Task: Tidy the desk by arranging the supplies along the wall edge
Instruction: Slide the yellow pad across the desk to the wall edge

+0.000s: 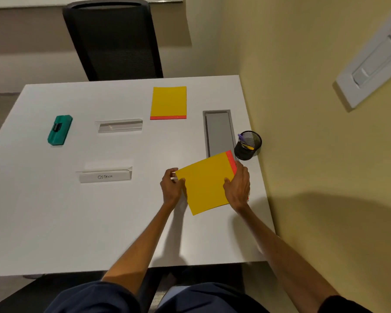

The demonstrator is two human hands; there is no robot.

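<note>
Hands [172, 186] [237, 188] gripping yellow pad [204, 186], wall [314, 154] near

The surface [54, 211] looks like a smooth white laminate with a soft, half-matt sheen. The yellow pad [204, 187] between the left hand [172, 186] and the right hand [237, 188] is matt paper with an orange-red strip on one edge; the second yellow pad [168, 101] has the same paper look. The pen cup [247, 145] is black wire mesh, probably metal. The two name holders [105, 175] [120, 125] seem to be clear, glossy plastic. The green eraser [59, 129] looks like smooth plastic. The cable tray cover [219, 132] appears as grey brushed metal or plastic; I cannot tell which. The chair back [113, 39] is black mesh cloth. The wall [303, 154] is matt yellow paint.
</note>
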